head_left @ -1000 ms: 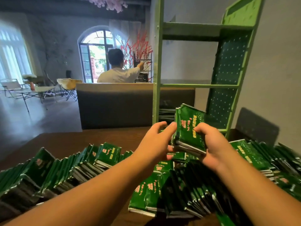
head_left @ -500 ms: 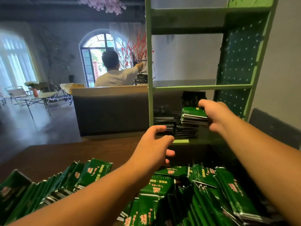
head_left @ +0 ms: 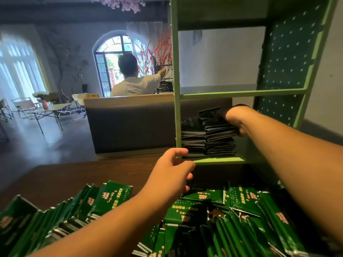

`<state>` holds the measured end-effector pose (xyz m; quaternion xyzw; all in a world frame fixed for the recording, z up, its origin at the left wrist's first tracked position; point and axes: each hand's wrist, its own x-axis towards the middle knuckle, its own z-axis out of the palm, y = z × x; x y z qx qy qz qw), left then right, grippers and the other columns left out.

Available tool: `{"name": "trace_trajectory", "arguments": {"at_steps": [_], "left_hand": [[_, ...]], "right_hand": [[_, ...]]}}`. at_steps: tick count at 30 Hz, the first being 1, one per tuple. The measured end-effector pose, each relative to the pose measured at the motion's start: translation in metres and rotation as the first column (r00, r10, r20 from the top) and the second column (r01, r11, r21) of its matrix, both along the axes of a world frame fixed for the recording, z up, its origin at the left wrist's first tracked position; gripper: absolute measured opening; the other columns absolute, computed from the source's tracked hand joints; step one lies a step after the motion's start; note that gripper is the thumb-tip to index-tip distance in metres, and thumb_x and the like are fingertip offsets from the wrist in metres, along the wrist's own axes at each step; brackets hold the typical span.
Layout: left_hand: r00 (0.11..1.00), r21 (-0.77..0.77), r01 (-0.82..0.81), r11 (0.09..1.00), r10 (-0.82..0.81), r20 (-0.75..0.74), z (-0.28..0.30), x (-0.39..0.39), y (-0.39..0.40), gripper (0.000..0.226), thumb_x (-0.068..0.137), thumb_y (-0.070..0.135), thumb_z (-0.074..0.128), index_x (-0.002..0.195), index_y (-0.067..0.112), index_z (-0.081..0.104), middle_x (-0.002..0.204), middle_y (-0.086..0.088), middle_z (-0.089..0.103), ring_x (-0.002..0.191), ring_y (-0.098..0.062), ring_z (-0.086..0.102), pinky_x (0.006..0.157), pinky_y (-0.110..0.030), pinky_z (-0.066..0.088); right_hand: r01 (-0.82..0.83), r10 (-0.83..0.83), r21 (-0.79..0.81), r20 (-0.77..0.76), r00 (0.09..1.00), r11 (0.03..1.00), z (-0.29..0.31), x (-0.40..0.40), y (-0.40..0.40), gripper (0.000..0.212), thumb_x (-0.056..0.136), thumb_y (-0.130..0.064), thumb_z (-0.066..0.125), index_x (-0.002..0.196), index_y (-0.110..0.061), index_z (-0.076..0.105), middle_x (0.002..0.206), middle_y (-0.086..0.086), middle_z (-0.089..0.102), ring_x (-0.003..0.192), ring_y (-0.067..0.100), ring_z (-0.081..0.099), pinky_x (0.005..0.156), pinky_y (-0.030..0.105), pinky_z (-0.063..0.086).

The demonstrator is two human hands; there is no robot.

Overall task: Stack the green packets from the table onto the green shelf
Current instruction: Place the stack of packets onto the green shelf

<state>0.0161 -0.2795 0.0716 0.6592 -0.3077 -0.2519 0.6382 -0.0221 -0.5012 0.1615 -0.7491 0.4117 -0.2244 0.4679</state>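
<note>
The green shelf (head_left: 241, 92) stands at the back of the wooden table (head_left: 74, 175). Two stacks of green packets lie side by side in its lower compartment, the left stack (head_left: 193, 143) lower than the right stack (head_left: 220, 145). My right hand (head_left: 235, 117) is inside that compartment and grips the top bundle of the right stack, fingers over it and thumb under it. My left hand (head_left: 170, 175) hovers in front of the shelf's left post, fingers loosely curled, holding nothing. Many loose green packets (head_left: 239, 199) cover the near table.
A row of leaning packets (head_left: 61, 214) fills the near left of the table. Behind the table runs a grey partition (head_left: 130, 127); beyond it a person in a white shirt (head_left: 135, 84) reaches toward another rack. Folding chairs and a table (head_left: 44, 110) stand far left.
My right hand carried the bundle from above the table into the lower shelf compartment, onto the right stack. My left hand let go of it and stays before the shelf post.
</note>
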Motion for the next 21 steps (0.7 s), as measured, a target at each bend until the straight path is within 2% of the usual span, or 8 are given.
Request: {"name": "trace_trajectory", "arguments": {"at_steps": [2, 5, 9, 11, 13, 15, 17, 21], "left_hand": [[1.0, 0.001, 0.002, 1.0, -0.002, 0.001, 0.0, 0.0, 0.0, 0.033, 0.097, 0.014, 0.062, 0.125, 0.031, 0.057, 0.114, -0.005, 0.063, 0.089, -0.016, 0.064, 0.069, -0.029, 0.054], [1.0, 0.006, 0.005, 1.0, -0.005, 0.011, -0.001, 0.0, 0.0, 0.034, 0.097, 0.014, 0.062, 0.125, 0.033, 0.058, 0.114, -0.004, 0.064, 0.092, -0.017, 0.065, 0.069, -0.028, 0.054], [1.0, 0.006, 0.011, 1.0, -0.011, 0.022, 0.001, -0.002, 0.003, 0.036, 0.097, 0.011, 0.06, 0.127, 0.032, 0.058, 0.108, -0.004, 0.064, 0.087, -0.016, 0.064, 0.068, -0.028, 0.054], [0.999, 0.0, 0.007, 1.0, -0.007, 0.035, 0.003, -0.002, 0.004, 0.037, 0.098, 0.011, 0.06, 0.128, 0.031, 0.057, 0.107, -0.004, 0.064, 0.086, -0.016, 0.064, 0.07, -0.029, 0.054], [1.0, -0.005, 0.003, 1.0, -0.003, 0.029, 0.004, -0.005, 0.006, 0.038, 0.098, 0.009, 0.059, 0.129, 0.03, 0.056, 0.109, -0.005, 0.063, 0.086, -0.016, 0.064, 0.069, -0.028, 0.055], [1.0, -0.013, 0.002, 1.0, -0.002, 0.015, 0.004, -0.011, 0.012, 0.038, 0.098, 0.007, 0.058, 0.129, 0.029, 0.056, 0.111, -0.006, 0.062, 0.084, -0.017, 0.064, 0.066, -0.027, 0.054], [1.0, -0.001, 0.0, 1.0, 0.0, 0.009, 0.002, -0.018, 0.016, 0.036, 0.098, 0.006, 0.058, 0.127, 0.028, 0.057, 0.111, -0.006, 0.062, 0.083, -0.017, 0.064, 0.065, -0.027, 0.053], [1.0, 0.026, 0.004, 1.0, -0.004, 0.005, -0.003, -0.03, 0.028, 0.034, 0.099, 0.008, 0.056, 0.125, 0.029, 0.056, 0.111, -0.004, 0.061, 0.084, -0.017, 0.066, 0.064, -0.028, 0.054]], "right_hand": [[0.015, -0.019, -0.063, -0.06, 0.998, 0.998, -0.001, 0.001, -0.002, 0.062, 0.102, -0.043, 0.054, 0.145, 0.0, 0.043, 0.133, 0.021, 0.054, 0.12, 0.035, 0.054, 0.105, 0.037, 0.044], [0.033, -0.041, -0.079, -0.104, 0.994, 0.996, -0.005, 0.001, -0.004, 0.062, 0.101, -0.045, 0.054, 0.143, 0.0, 0.045, 0.116, 0.016, 0.054, 0.102, 0.029, 0.055, 0.09, 0.032, 0.045], [0.094, -0.1, 0.086, 0.065, 0.993, 0.992, -0.012, -0.004, -0.006, 0.033, 0.1, -0.028, 0.06, 0.122, -0.004, 0.055, 0.117, 0.017, 0.062, 0.106, 0.031, 0.062, 0.098, 0.039, 0.053], [0.183, -0.193, 0.089, 0.123, 0.974, 0.979, -0.012, -0.006, -0.003, 0.024, 0.099, -0.022, 0.055, 0.115, -0.004, 0.056, 0.109, 0.016, 0.062, 0.101, 0.03, 0.061, 0.097, 0.04, 0.054], [0.257, -0.25, -0.095, 0.076, 0.965, 0.962, -0.014, -0.013, 0.003, 0.032, 0.1, -0.027, 0.049, 0.122, -0.005, 0.054, 0.106, 0.014, 0.058, 0.098, 0.029, 0.056, 0.09, 0.041, 0.052], [0.247, -0.24, -0.292, 0.06, 0.969, 0.924, -0.023, -0.025, 0.013, 0.048, 0.099, -0.04, 0.048, 0.135, -0.008, 0.05, 0.125, 0.016, 0.055, 0.111, 0.032, 0.056, 0.091, 0.044, 0.049], [0.255, -0.236, -0.356, 0.097, 0.967, 0.899, -0.034, -0.041, 0.023, 0.065, 0.097, -0.05, 0.05, 0.149, -0.013, 0.039, 0.146, 0.016, 0.041, 0.129, 0.035, 0.049, 0.101, 0.048, 0.043], [0.229, -0.175, -0.466, 0.157, 0.972, 0.854, -0.052, -0.076, 0.049, 0.047, 0.094, -0.047, 0.059, 0.134, -0.023, 0.052, 0.14, 0.01, 0.042, 0.124, 0.03, 0.049, 0.095, 0.039, 0.039]]}}
